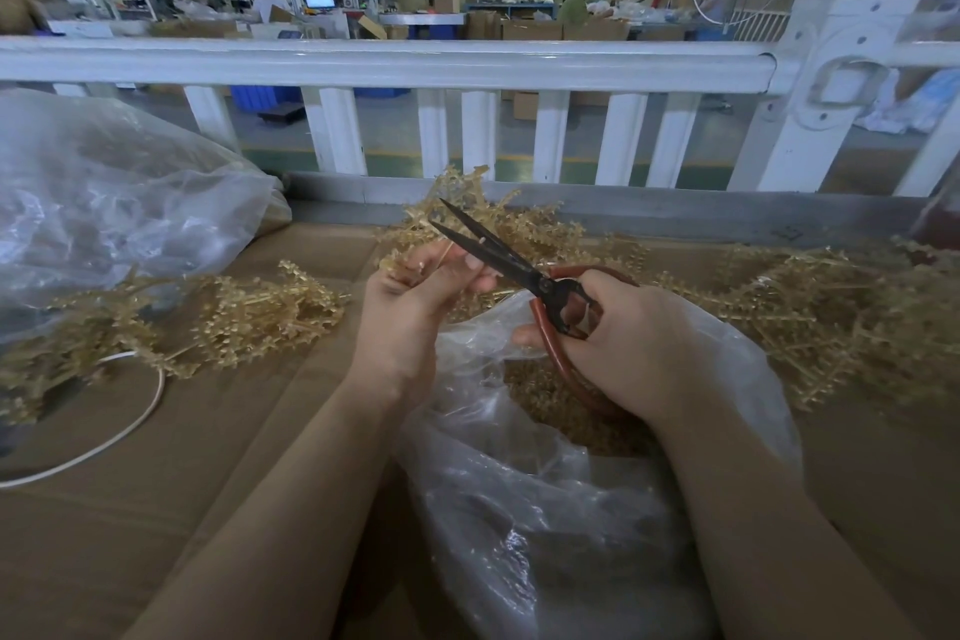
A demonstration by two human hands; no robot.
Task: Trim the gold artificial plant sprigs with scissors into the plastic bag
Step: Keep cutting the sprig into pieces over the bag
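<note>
My left hand [415,299] pinches the stem of a gold sprig [457,195] that stands up above the cardboard. My right hand [623,343] grips the red-brown handles of black scissors [498,255]. Their blades are slightly parted around the sprig's stem, just past my left fingertips. Below both hands an open clear plastic bag [545,509] holds several gold cut pieces [550,400].
Loose gold sprigs lie in piles at the left [228,322] and right [831,322] on the cardboard-covered table [208,509]. A second clear bag [104,203] bulges at the far left. A white cord [130,424] curves at the left. A white railing [415,62] borders the back.
</note>
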